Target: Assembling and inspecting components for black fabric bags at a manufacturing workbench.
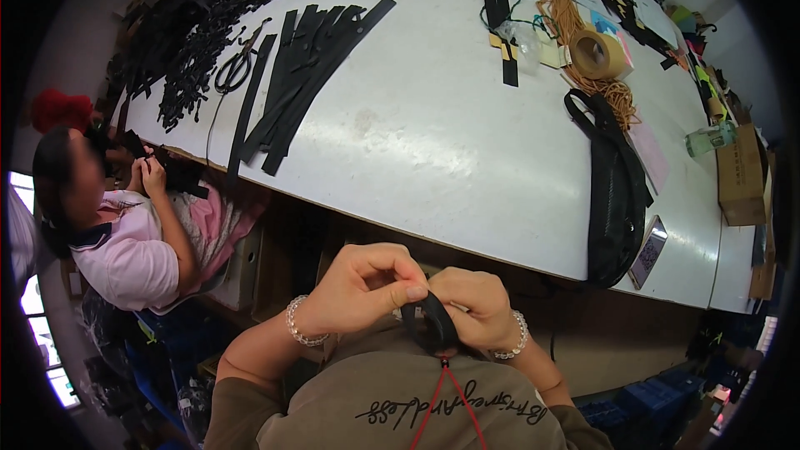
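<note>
Close to my chest, my left hand [367, 287] pinches one end of a black strip [444, 322] between thumb and forefinger. My right hand [477, 308] is closed on the same strip, its fingers curled in beside the left fingertips. Between the hands the strip bends down into a loop; whether it is a zipper tape or plain webbing I cannot tell. Both hands are just off the table's near edge. On the white table [392, 142], a fan of long black strips [304, 75] lies to the left.
Scissors [233, 72] and a heap of small black pieces [196, 58] lie left. A co-worker [137, 242] sits there, holding black material. Rightward are a black bag [612, 192], a phone [648, 252], a tape roll [596, 54], brown cord [617, 100], a glass bottle [710, 140] and a cardboard box [740, 175].
</note>
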The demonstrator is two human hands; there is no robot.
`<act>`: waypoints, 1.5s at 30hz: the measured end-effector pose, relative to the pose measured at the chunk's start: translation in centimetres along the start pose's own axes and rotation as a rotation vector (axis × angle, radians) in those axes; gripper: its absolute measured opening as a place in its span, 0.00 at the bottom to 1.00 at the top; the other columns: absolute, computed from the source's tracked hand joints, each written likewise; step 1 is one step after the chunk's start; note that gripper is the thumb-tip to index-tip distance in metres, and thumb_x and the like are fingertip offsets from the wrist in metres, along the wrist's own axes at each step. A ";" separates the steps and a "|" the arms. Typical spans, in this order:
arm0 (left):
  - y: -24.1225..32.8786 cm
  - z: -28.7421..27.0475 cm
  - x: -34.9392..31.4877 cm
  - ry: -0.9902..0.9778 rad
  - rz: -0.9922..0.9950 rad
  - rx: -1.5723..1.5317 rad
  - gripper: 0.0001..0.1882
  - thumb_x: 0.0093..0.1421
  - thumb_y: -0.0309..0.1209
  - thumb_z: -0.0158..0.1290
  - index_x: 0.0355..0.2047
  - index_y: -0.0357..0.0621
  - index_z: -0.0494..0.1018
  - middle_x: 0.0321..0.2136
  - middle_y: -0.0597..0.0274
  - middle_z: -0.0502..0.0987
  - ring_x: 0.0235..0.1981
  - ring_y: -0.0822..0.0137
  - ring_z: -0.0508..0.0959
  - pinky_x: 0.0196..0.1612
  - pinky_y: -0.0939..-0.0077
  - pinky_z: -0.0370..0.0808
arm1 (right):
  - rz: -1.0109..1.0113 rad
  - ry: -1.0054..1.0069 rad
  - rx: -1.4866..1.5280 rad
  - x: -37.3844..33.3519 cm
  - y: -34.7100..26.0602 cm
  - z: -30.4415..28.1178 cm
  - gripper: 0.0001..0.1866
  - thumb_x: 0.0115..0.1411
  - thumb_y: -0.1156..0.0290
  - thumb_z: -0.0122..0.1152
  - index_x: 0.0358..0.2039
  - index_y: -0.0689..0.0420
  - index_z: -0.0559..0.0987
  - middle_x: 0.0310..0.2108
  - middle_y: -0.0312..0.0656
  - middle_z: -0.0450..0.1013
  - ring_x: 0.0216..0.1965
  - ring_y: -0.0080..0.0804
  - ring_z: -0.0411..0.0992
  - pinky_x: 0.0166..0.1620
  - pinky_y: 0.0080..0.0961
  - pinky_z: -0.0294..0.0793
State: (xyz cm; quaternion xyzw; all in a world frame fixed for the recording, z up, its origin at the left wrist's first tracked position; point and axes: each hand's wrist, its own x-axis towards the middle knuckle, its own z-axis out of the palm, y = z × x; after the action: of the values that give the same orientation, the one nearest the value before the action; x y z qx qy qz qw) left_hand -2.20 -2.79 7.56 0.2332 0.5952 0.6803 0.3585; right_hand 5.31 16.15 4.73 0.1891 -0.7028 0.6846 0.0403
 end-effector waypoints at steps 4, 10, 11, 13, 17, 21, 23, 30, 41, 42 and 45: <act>0.4 -0.1 0.6 0.127 0.267 0.520 0.03 0.54 0.22 0.59 0.29 0.39 0.76 0.22 0.63 0.75 0.23 0.74 0.72 0.26 0.81 0.68 | 0.428 0.295 0.350 -0.3 -1.3 0.0 0.06 0.59 0.77 0.55 0.35 0.63 0.78 0.29 0.43 0.76 0.27 0.28 0.74 0.33 0.23 0.73; -0.2 0.5 1.1 0.190 0.369 0.687 0.04 0.50 0.22 0.61 0.27 0.40 0.77 0.23 0.62 0.77 0.23 0.71 0.75 0.25 0.79 0.70 | 0.271 0.192 0.056 -0.5 -1.4 -0.6 0.05 0.50 0.80 0.65 0.27 0.64 0.77 0.25 0.37 0.74 0.24 0.18 0.70 0.30 0.15 0.70; -0.3 0.6 1.1 0.192 0.358 0.683 0.05 0.49 0.22 0.63 0.27 0.40 0.77 0.24 0.62 0.78 0.24 0.71 0.76 0.27 0.81 0.70 | 0.276 0.198 0.026 -0.4 -1.5 -0.6 0.04 0.51 0.80 0.65 0.27 0.64 0.77 0.25 0.37 0.74 0.24 0.18 0.70 0.30 0.14 0.70; 0.0 0.6 1.1 0.173 0.297 0.607 0.06 0.50 0.23 0.62 0.29 0.40 0.78 0.24 0.62 0.77 0.24 0.72 0.76 0.27 0.81 0.71 | 0.283 0.205 -0.005 -0.5 -1.3 -0.3 0.04 0.51 0.80 0.64 0.28 0.64 0.78 0.25 0.36 0.74 0.24 0.17 0.70 0.29 0.14 0.70; 0.3 0.8 1.1 0.135 0.100 0.372 0.08 0.52 0.23 0.61 0.34 0.39 0.79 0.26 0.61 0.78 0.26 0.74 0.77 0.28 0.82 0.73 | 0.362 0.303 0.037 -0.9 -0.8 -0.1 0.03 0.53 0.79 0.63 0.29 0.64 0.78 0.25 0.36 0.74 0.24 0.16 0.70 0.29 0.13 0.70; -0.5 0.2 1.0 0.091 0.083 0.317 0.08 0.52 0.22 0.62 0.34 0.38 0.80 0.27 0.60 0.79 0.27 0.75 0.77 0.29 0.82 0.74 | 0.288 0.295 0.050 -0.7 -0.8 0.1 0.03 0.54 0.79 0.62 0.29 0.65 0.78 0.25 0.37 0.75 0.24 0.17 0.70 0.29 0.14 0.70; -0.5 0.2 0.9 0.071 0.023 0.249 0.07 0.51 0.22 0.62 0.33 0.38 0.80 0.27 0.60 0.79 0.28 0.75 0.78 0.32 0.84 0.75 | 0.255 0.285 0.014 -0.9 -0.6 0.1 0.02 0.54 0.79 0.62 0.29 0.65 0.78 0.25 0.38 0.75 0.24 0.18 0.71 0.29 0.14 0.70; -0.6 0.6 0.8 0.100 -0.130 0.157 0.08 0.49 0.18 0.62 0.32 0.35 0.79 0.28 0.61 0.79 0.29 0.75 0.77 0.34 0.84 0.75 | 0.337 0.303 -0.008 -1.1 0.2 0.1 0.03 0.54 0.79 0.63 0.29 0.64 0.79 0.27 0.40 0.76 0.26 0.21 0.73 0.30 0.16 0.72; -2.3 1.4 0.8 0.153 0.232 0.354 0.12 0.45 0.24 0.67 0.32 0.42 0.81 0.27 0.62 0.79 0.29 0.70 0.78 0.32 0.80 0.74 | 0.178 0.316 0.167 -2.0 2.2 -0.6 0.05 0.53 0.83 0.63 0.31 0.64 0.80 0.31 0.41 0.76 0.32 0.24 0.73 0.36 0.18 0.72; -2.4 1.6 0.9 0.154 0.233 0.352 0.12 0.45 0.24 0.67 0.32 0.42 0.81 0.27 0.62 0.79 0.29 0.70 0.78 0.32 0.80 0.74 | 0.155 0.322 0.194 -2.2 2.6 -0.6 0.05 0.52 0.83 0.63 0.31 0.64 0.80 0.31 0.41 0.76 0.33 0.24 0.72 0.37 0.18 0.71; -2.5 1.8 1.3 0.161 0.291 0.433 0.14 0.41 0.21 0.68 0.31 0.41 0.81 0.26 0.63 0.80 0.28 0.69 0.78 0.32 0.79 0.72 | 0.168 0.370 0.329 -2.8 3.5 0.0 0.05 0.53 0.83 0.63 0.31 0.63 0.80 0.32 0.41 0.75 0.33 0.24 0.71 0.37 0.19 0.70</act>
State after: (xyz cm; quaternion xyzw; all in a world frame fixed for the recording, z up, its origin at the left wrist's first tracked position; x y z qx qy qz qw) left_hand -1.14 -0.58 5.33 0.3325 0.7138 0.5978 0.1501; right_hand 6.81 16.69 0.47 0.0056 -0.5759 0.8136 0.0796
